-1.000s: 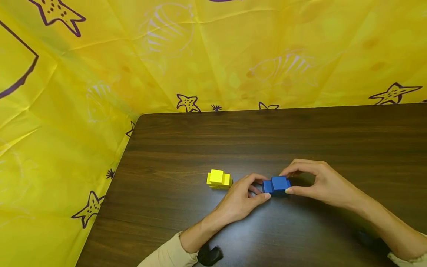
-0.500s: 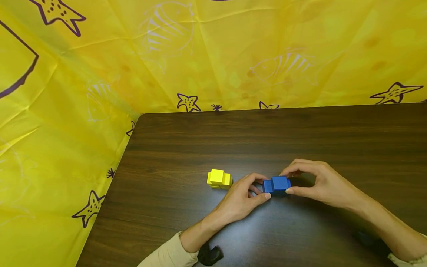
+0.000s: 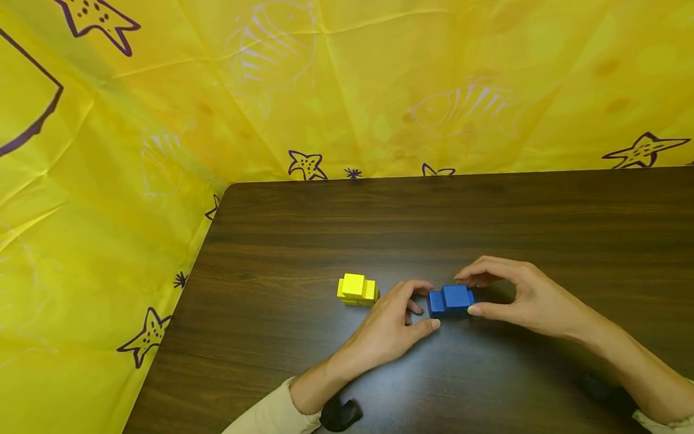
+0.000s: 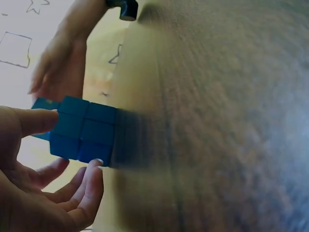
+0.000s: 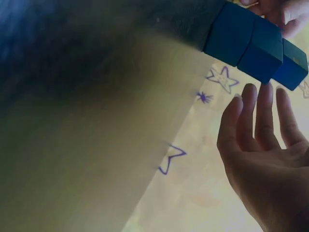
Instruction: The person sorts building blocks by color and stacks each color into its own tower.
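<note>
A blue block [image 3: 454, 298] made of several cubes stands on the table between my two hands. My left hand [image 3: 387, 322] curves loosely around its left end, thumb and fingers spread, with a small gap showing in the head view. On the other side, my right hand [image 3: 534, 295] has its thumb at the block's right end and its fingers lifted off behind. In the right wrist view the fingers of the right hand [image 5: 265, 159] are nearly straight below the blue block [image 5: 263, 48]. A similar yellow block [image 3: 355, 289] sits just left of my left hand.
The dark wood table [image 3: 282, 241] has its rounded far left corner in view. A yellow cloth [image 3: 379, 90] with fish and starfish drawings hangs behind it and along the left side. Black straps or mounts [image 3: 340, 415] show near the wrists.
My hands have loosened from the blue block: the left fingers and thumb have drawn slightly away, and the right fingers have lifted and spread. Both blocks stay in place.
</note>
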The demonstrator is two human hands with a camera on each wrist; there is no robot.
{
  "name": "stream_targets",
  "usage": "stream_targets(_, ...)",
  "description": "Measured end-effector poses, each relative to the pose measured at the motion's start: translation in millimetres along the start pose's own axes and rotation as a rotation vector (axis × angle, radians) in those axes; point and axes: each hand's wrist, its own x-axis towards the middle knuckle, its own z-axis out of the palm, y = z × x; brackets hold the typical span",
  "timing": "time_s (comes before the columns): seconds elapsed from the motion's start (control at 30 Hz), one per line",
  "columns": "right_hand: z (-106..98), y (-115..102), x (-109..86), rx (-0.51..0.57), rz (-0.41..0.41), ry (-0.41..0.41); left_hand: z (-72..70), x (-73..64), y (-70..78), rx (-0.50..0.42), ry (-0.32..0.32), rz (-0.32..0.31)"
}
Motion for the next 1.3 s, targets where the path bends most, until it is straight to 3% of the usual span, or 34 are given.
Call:
stream_targets(0.2,-12,-1,-0.6,-0.023,-0.025,0.033,-5.2,-8.5,9.4,0.164,0.045,0.021)
stream_targets(0.43,-23,-2,-4.9,-0.052,-0.026,0.079,-14.4,-18.3,17.4,0.302,0.107,0.129)
stream_targets(0.6,-29,-4,-7.7,-0.055,0.021,0.105,-24.1,-20.3,23.9,0.311,0.139,0.21)
stream_targets(0.73,-35,-6,-8.6,-0.06,0.053,0.13,-34.8,-18.5,26.2,0.26,0.168,0.285)
stream_targets(0.87,-41,-9,-11.1,-0.159,0.098,0.175,-48.4,-15.9,27.3,0.196,0.205,0.345)
stream_targets(0.97,-44,-9,-13.2,-0.271,0.156,0.209,-62.1,-13.1,26.3,0.204,0.234,0.392)
stream_targets(1.1,-47,-6,-13.6,-0.341,0.224,0.211,-82.5,-12.1,19.9,0.245,0.267,0.395)
stream_targets(1.3,-49,4,-14.8,-0.389,0.218,0.206,-106.3,-16.4,5.5,0.32,0.298,0.353)
